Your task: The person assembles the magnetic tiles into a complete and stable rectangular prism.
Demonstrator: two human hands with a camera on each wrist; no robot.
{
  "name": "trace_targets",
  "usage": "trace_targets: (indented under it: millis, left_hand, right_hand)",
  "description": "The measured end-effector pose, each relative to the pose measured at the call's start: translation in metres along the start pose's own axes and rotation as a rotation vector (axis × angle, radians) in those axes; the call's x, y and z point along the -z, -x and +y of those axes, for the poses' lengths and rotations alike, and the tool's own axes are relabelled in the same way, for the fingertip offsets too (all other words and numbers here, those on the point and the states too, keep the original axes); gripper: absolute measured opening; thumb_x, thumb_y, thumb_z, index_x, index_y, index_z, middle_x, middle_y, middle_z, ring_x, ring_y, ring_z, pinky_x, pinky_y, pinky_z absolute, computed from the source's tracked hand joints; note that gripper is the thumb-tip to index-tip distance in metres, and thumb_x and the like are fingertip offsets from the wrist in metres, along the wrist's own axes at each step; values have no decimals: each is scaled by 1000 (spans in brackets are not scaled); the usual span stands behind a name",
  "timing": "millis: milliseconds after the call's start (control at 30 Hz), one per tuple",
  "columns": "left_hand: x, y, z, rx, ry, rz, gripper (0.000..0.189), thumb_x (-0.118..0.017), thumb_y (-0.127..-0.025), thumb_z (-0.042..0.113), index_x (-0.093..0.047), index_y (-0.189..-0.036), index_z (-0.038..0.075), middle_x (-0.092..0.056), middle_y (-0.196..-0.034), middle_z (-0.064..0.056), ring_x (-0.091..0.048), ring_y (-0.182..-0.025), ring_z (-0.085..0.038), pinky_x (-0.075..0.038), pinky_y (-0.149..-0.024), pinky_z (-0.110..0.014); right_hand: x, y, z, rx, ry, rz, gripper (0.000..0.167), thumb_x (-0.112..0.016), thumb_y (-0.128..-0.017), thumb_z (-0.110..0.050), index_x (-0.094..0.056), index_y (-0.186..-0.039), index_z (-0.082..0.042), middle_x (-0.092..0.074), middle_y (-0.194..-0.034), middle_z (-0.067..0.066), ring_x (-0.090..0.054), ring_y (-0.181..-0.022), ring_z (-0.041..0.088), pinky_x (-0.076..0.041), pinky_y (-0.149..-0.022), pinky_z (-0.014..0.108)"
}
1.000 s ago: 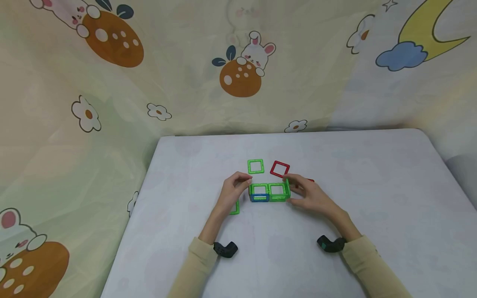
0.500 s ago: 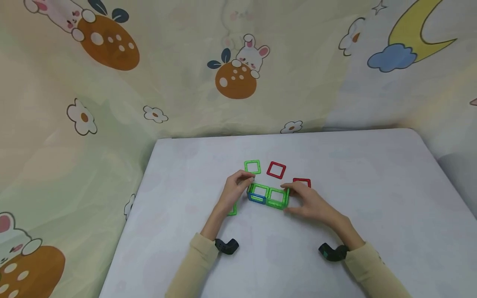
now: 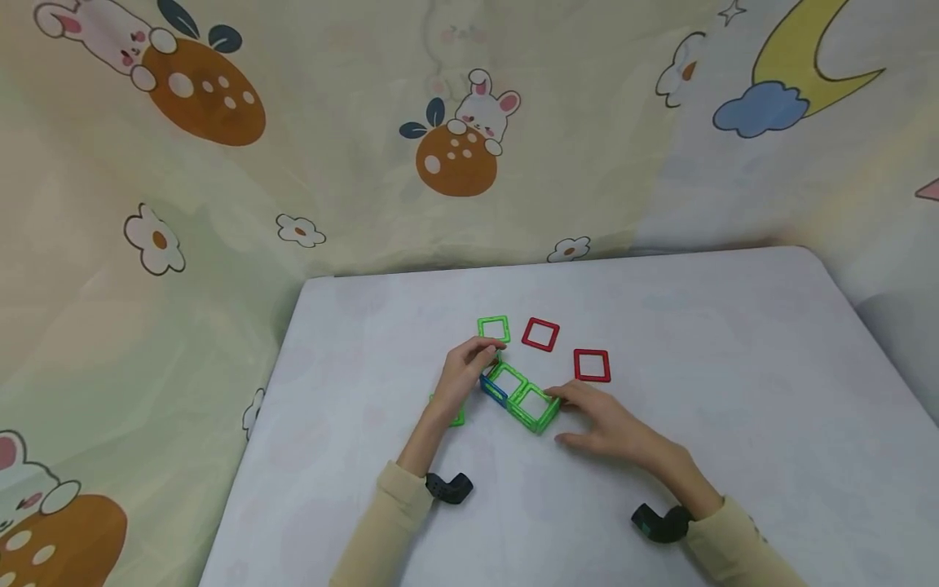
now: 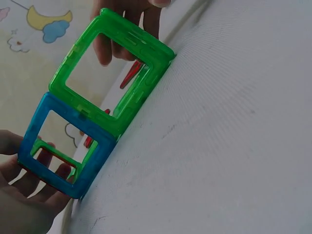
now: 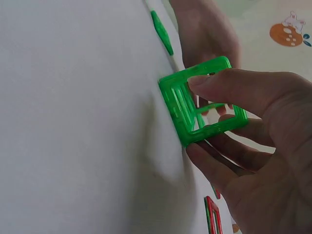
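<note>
A small box-like structure of magnetic tiles (image 3: pixel 517 391) stands slantwise on the table between my hands. Its front has a blue square tile (image 4: pixel 73 117) beside a green square tile (image 4: pixel 75 53). My left hand (image 3: pixel 462 371) grips the structure's left end, thumb on the near side and fingers behind. My right hand (image 3: pixel 605 420) curls around the right end, where a green tile (image 5: pixel 174 114) stands upright. In the head view its forefinger touches the far corner, while the thumb looks slightly apart. The structure's left end is partly hidden by my left hand.
Behind the structure lie a loose green square tile (image 3: pixel 494 317), a red tile (image 3: pixel 545 323) and another red tile (image 3: pixel 591 352). One more green tile (image 3: pixel 458 421) sits partly under my left wrist. The white-covered table (image 3: pixel 734 367) meets a printed cloth backdrop (image 3: pixel 352 163).
The tile structure has turned, its right end swinging towards me with my right hand, while my left hand stays at the left end. The right-hand red tile has come into full view.
</note>
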State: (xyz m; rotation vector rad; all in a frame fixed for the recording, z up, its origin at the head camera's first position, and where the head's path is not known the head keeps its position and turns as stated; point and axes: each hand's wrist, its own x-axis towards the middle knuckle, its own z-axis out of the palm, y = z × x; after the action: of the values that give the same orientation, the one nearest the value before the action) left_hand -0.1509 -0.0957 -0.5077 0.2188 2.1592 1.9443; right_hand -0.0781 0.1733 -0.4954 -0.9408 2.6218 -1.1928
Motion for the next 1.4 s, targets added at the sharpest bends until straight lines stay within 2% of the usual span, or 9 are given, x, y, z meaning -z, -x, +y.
trace_targets:
  millis: [200,467,600,800,1033,1167,1400]
  left_hand:
    - [5,7,2,7,-18,40,27,-55,-107,25,-71,-124,11,-72,-125,-4,-62,-124,-16,-44,-113,-41]
    - [9,19,4,43,8,75,30,-56,-106,25,-68,-127,7,-70,-127,-8,-62,-126,-19,-47,-111,-39]
    - [8,21,2,44,33,82,28,-58,-106,25,-69,-125,7,-70,-128,-9,-62,-126,-20,-49,-109,-37]
    - [3,23,0,75,14,97,28,-58,-106,22,-68,-126,5,-68,-130,-10,-61,-128,-23,-46,-112,-44]
    - [2,23,0,71,2,103,25,-63,-103,24,-72,-121,10,-71,-125,-7,-61,-125,-20,-42,-114,-47]
    - [2,23,-1,78,-11,105,24,-63,-102,25,-72,-120,11,-71,-124,-4,-61,-124,-19,-42,-114,-47]
    - [3,22,-1,90,-20,90,27,-63,-102,26,-71,-122,10,-70,-124,-3,-60,-126,-19,-42,-115,-47]
  right_hand:
    - [-7,2,-10,-14,-48,-42,59,-86,-80,-6,-62,-134,1,-65,-119,7,-67,-107,23,-59,-92,36]
    - [-18,3,-18,-60,-113,-113,56,-85,-84,-12,-63,-135,-5,-65,-122,4,-68,-106,20,-58,-93,32]
    - [-23,2,-21,-36,-141,-132,57,-84,-85,-12,-62,-136,-4,-66,-122,4,-68,-105,19,-59,-93,32]
    - [-31,-2,-29,15,-182,-167,56,-82,-86,-9,-60,-138,-2,-67,-123,6,-69,-106,19,-58,-94,33]
    - [-37,-5,-34,10,-157,-187,57,-83,-86,-10,-60,-138,-5,-67,-125,5,-69,-108,17,-57,-95,30]
    - [-31,-6,-34,12,-106,-158,55,-82,-86,-9,-62,-137,-6,-67,-124,2,-66,-106,16,-57,-94,31]
    - [-12,-5,-19,32,-32,-11,49,-81,-82,2,-66,-128,-3,-72,-115,6,-67,-96,20,-59,-86,35]
